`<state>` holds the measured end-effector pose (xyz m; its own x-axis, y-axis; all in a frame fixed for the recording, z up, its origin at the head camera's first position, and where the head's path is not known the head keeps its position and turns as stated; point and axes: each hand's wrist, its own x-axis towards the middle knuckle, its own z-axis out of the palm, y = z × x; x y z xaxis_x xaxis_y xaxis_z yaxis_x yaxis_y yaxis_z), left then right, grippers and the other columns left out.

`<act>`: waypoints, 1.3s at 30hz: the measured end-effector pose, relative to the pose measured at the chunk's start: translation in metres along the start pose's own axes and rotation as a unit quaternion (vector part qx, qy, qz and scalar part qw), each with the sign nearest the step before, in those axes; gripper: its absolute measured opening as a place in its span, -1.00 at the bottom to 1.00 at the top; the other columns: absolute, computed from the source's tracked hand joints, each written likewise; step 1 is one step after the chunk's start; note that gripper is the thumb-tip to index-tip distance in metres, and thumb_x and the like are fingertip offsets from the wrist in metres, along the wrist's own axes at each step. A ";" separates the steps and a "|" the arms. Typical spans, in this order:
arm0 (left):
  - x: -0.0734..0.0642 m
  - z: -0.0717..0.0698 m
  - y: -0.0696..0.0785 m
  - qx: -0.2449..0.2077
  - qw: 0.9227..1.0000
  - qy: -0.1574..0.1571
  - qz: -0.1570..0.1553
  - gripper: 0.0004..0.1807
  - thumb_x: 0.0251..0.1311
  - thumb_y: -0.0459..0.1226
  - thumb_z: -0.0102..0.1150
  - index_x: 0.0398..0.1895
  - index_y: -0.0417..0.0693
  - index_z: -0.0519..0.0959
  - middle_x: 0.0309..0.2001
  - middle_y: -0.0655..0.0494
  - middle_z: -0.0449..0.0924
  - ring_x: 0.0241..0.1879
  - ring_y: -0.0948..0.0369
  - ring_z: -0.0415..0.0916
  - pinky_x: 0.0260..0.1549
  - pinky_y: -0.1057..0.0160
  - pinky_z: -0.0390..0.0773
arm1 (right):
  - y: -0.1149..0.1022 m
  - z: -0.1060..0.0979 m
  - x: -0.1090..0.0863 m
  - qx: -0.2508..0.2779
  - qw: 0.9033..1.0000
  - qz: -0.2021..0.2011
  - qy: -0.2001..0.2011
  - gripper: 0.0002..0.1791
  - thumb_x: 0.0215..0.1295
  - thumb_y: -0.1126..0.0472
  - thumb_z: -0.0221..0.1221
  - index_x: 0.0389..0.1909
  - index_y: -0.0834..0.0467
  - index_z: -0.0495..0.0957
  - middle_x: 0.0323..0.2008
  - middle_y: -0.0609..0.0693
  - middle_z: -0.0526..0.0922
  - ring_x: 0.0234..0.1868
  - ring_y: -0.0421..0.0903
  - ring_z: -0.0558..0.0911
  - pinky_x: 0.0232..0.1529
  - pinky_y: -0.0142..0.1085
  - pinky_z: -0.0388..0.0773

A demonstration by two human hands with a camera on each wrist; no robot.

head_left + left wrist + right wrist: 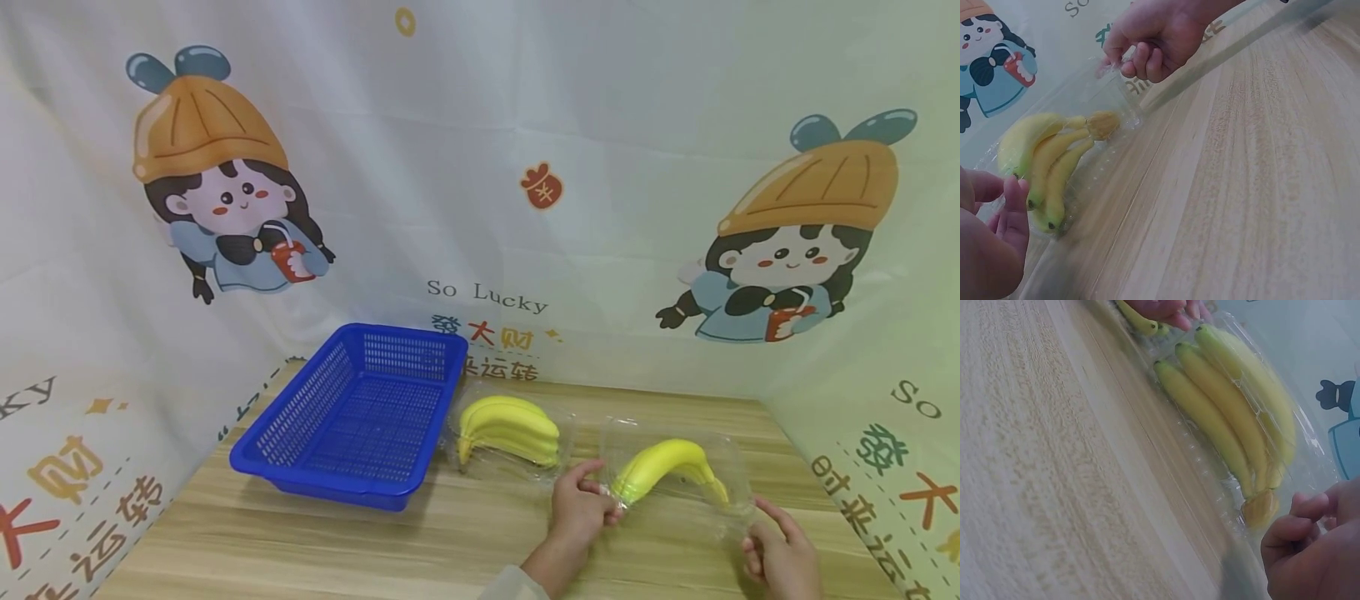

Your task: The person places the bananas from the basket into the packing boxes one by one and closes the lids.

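A clear plastic box lies on the table in front of me, with a bunch of yellow bananas inside. At its left end my left hand pinches the edge between thumb and fingers. My right hand pinches the opposite end near the right corner, its other fingers curled. In the right wrist view the bananas point their green tips toward the left hand, and their brown stem end lies by the right hand. The left wrist view shows both hands at the box's two ends.
A second clear box with bananas sits just left of the held one. Beyond it stands a blue plastic basket with nothing inside. A printed cloth hangs behind and on both sides of the wooden table.
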<state>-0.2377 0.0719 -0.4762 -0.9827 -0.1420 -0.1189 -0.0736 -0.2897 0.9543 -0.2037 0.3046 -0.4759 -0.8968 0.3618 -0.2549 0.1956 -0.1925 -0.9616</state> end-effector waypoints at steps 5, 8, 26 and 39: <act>0.002 0.000 -0.002 -0.015 1.000 -0.001 -0.005 -0.32 -0.32 -0.79 0.14 0.00 -0.24 0.61 -0.44 0.05 0.35 -0.52 0.22 0.40 -0.53 0.28 0.64 | -0.002 0.000 -0.001 0.007 1.000 -0.002 -0.007 -0.45 0.29 0.43 -0.06 -0.40 -0.39 0.55 -0.71 -0.04 0.49 -0.79 -0.22 0.33 -0.75 -0.38 0.32; 0.002 0.001 -0.002 -0.028 1.000 0.003 -0.010 -0.33 -0.32 -0.79 0.12 -0.01 -0.24 0.61 -0.42 0.05 0.33 -0.54 0.22 0.40 -0.54 0.28 0.64 | -0.001 0.000 -0.001 0.007 1.000 -0.001 -0.004 -0.45 0.30 0.43 -0.06 -0.41 -0.40 0.55 -0.71 -0.04 0.49 -0.79 -0.21 0.32 -0.75 -0.38 0.32; -0.011 0.001 -0.003 0.088 0.994 0.046 0.039 -0.61 -0.02 -0.52 0.30 -0.09 -0.05 0.61 -0.48 0.10 0.47 -0.70 0.25 0.51 -0.68 0.25 0.61 | 0.002 0.007 0.000 0.025 0.999 -0.016 0.024 -0.49 0.22 0.43 -0.06 -0.42 -0.34 0.56 -0.74 -0.04 0.46 -0.83 -0.22 0.30 -0.81 -0.38 0.28; -0.005 0.002 -0.001 0.013 0.999 0.031 0.020 -0.52 -0.24 -0.72 0.22 -0.16 -0.28 0.62 -0.49 0.05 0.40 -0.58 0.24 0.50 -0.50 0.24 0.67 | 0.001 0.009 -0.001 0.040 0.998 -0.005 0.040 -0.45 0.21 0.45 -0.08 -0.49 -0.34 0.59 -0.76 -0.03 0.45 -0.83 -0.22 0.29 -0.83 -0.38 0.26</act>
<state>-0.2333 0.0746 -0.4758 -0.9727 -0.2107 -0.0968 -0.0402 -0.2583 0.9652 -0.2060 0.2958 -0.4758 -0.8634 0.4344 -0.2565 0.1527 -0.2595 -0.9536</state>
